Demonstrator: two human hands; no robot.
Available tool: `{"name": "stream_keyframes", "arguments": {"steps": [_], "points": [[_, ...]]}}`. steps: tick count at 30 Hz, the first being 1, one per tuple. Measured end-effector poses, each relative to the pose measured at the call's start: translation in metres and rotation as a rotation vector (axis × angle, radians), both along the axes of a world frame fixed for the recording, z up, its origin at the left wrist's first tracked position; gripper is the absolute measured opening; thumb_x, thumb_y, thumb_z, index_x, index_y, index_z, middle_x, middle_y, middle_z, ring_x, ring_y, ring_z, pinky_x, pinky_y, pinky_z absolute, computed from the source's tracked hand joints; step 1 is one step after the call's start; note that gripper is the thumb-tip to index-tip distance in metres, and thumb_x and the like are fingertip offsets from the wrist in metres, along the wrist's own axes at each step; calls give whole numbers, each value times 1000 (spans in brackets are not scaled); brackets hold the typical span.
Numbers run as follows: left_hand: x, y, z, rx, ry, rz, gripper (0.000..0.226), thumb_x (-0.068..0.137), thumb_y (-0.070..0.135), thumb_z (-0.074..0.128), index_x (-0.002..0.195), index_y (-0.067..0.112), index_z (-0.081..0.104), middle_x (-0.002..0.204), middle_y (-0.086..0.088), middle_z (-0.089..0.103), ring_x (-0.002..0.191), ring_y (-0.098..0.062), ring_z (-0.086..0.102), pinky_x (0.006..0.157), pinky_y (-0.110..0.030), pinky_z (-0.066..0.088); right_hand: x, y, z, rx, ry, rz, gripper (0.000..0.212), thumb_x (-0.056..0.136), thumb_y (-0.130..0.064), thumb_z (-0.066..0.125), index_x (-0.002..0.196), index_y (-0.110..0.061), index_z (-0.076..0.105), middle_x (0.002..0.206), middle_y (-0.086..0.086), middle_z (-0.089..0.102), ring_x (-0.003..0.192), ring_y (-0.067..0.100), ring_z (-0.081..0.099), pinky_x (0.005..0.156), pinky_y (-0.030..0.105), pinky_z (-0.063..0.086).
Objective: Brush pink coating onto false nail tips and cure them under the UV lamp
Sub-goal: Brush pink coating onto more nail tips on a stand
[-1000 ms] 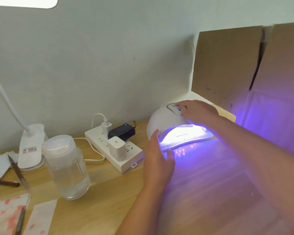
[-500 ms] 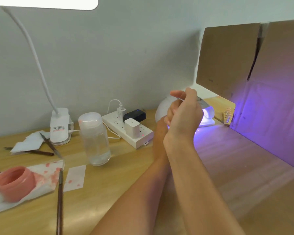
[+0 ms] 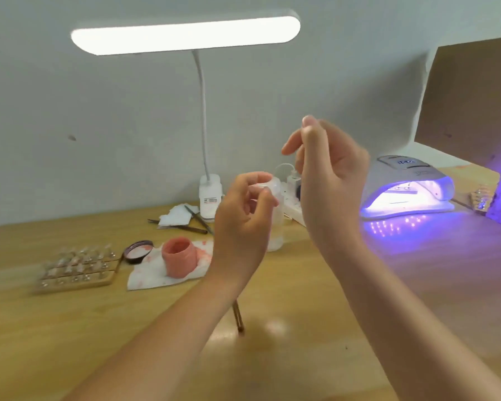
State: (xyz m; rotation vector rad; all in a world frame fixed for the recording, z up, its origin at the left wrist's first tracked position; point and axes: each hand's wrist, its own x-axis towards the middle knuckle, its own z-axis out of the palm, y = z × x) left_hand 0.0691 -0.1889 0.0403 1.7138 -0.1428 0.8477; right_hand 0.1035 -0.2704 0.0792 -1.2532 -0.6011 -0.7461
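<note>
Both hands are hovering mid-frame above the wooden table (image 3: 70, 328). The left hand (image 3: 243, 218) is curling its fingers loosely; the right hand (image 3: 327, 180) is raised with fingers relaxed. Neither is visibly holding anything. The UV lamp (image 3: 411, 189) is glowing violet at right. A pink jar (image 3: 180, 257) is sitting on a stained tissue (image 3: 145, 277) at lower left, beside a rack of nail tips (image 3: 75, 267). A desk lamp (image 3: 185, 34) is shining at top.
</note>
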Motion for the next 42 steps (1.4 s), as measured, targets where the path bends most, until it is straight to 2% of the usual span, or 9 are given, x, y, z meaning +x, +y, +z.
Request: {"name": "stream_keyframes", "arguments": {"steps": [2, 9, 14, 18, 21, 25, 30, 36, 42], "points": [[-13, 35, -5, 114, 3, 91, 25, 89, 11, 51, 86, 35, 55, 67, 10, 59, 60, -1, 53, 65, -22, 45, -3, 14, -13, -127, -23, 1, 37, 88, -20, 44, 53, -8, 45, 45, -6, 30, 42, 4, 28, 44, 15, 23], [-57, 161, -40, 251, -57, 390, 19, 86, 22, 42, 92, 38, 52, 77, 25, 61, 63, 8, 52, 57, -3, 36, -4, 45, -83, -599, 71, -2, 41, 89, -29, 48, 57, -4, 48, 49, 8, 38, 49, 16, 33, 49, 39, 33], [-68, 205, -69, 212, -85, 501, 21, 86, 17, 41, 103, 16, 54, 76, 17, 59, 68, 10, 50, 60, -4, 36, -4, 50, -105, -934, 206, -131, 33, 85, -37, 54, 57, -25, 42, 50, -9, 42, 49, 7, 39, 48, 26, 32], [-65, 217, -75, 224, -48, 556, 23, 85, 12, 44, 105, 20, 51, 79, 11, 53, 69, 11, 47, 62, -3, 34, -5, 52, -109, -1275, 188, -219, 23, 84, -43, 49, 72, -29, 37, 62, -10, 50, 58, 6, 45, 47, 20, 28], [-63, 228, -75, 221, 76, 698, 40, 80, -6, 46, 115, 13, 48, 100, 2, 53, 84, -5, 48, 68, -14, 32, -7, 54, -107, -1435, 164, -216, 16, 88, -41, 43, 88, -26, 38, 69, -9, 51, 63, 13, 48, 47, 22, 30], [-70, 252, -77, 163, 357, 892, 59, 78, -10, 44, 133, 8, 33, 137, -13, 37, 122, -28, 41, 101, -38, 32, -9, 55, -101, -1578, 138, -122, 7, 94, -33, 35, 97, -27, 33, 68, -12, 42, 69, 16, 49, 51, 26, 33], [-74, 265, -85, 98, 650, 745, 62, 84, 2, 49, 139, 18, 25, 131, -9, 50, 112, -31, 50, 94, -41, 41, -4, 53, -101, -1394, 204, -73, 16, 96, -31, 35, 109, -32, 46, 70, -17, 47, 66, 4, 48, 53, 22, 34], [-78, 273, -83, 74, 676, 688, 63, 73, 4, 67, 129, 15, 39, 119, -8, 56, 105, -22, 53, 83, -30, 40, -12, 58, -102, -700, -45, 21, 28, 91, -9, 42, 98, -32, 56, 83, -24, 55, 81, -2, 54, 67, 8, 43], [-83, 280, -73, 27, 737, 620, 57, 68, 2, 74, 117, 12, 45, 106, -7, 56, 96, -21, 51, 78, -30, 38, -15, 61, -112, -604, -180, -92, 42, 76, 13, 63, 103, -19, 56, 92, -8, 62, 87, 5, 55, 78, 13, 44]]}}
